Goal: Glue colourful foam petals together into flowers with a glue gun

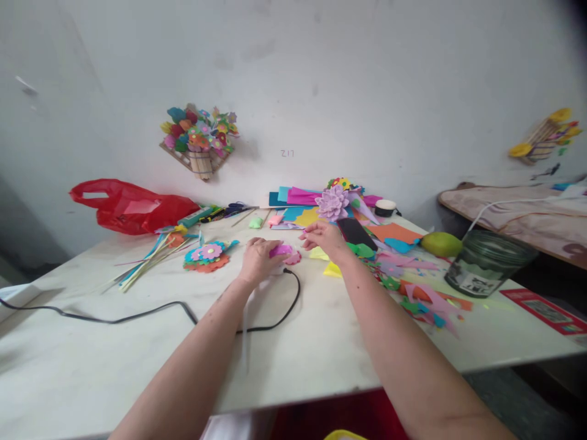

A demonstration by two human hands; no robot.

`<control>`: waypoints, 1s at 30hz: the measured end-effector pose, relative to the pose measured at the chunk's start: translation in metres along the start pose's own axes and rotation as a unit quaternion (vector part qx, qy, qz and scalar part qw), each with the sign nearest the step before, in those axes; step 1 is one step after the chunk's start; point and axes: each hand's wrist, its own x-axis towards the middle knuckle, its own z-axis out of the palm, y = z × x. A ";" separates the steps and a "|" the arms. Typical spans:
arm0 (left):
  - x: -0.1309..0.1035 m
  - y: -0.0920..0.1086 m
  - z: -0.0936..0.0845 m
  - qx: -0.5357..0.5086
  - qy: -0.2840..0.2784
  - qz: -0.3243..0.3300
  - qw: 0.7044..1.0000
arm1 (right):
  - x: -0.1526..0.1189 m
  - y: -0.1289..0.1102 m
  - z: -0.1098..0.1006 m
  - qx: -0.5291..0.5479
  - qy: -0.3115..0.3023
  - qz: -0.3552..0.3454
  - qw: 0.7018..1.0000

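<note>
My left hand (257,261) is closed on a bright purple piece (280,250), its fingers curled over the near side. A pink scalloped foam piece (294,258) lies against its right edge. Below these, a white object, mostly hidden by the hand, meets the end of a black cable (296,299). My right hand (324,238) is raised a little to the right, thumb and fingertips pinched together. A tiny pinkish bit shows at those fingertips, too small to name. Yellow foam pieces (332,269) lie under the right wrist.
Left of my hands are layered foam flowers (208,252), thin coloured strips (147,263) and a red plastic bag (132,208). To the right are a black phone (356,233), foam scraps (422,299), a green fruit (441,244) and a glass jar (488,263). A lilac flower (332,203) stands behind.
</note>
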 end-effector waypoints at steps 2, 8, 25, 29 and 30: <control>0.000 0.001 0.000 -0.001 0.005 -0.004 1.000 | -0.001 -0.001 -0.001 0.041 -0.005 0.009 0.999; 0.000 0.002 0.000 0.005 0.016 -0.009 1.000 | -0.002 0.001 -0.003 0.085 -0.063 0.047 0.993; 0.001 0.002 0.000 -0.004 0.024 -0.014 1.000 | 0.001 0.007 -0.006 0.147 -0.063 0.074 0.984; 0.001 0.003 -0.002 -0.007 0.027 -0.024 0.999 | 0.001 0.007 -0.006 0.120 -0.051 0.090 0.987; 0.001 0.003 -0.002 -0.008 0.029 -0.022 0.999 | 0.001 0.007 -0.006 0.113 -0.044 0.092 0.988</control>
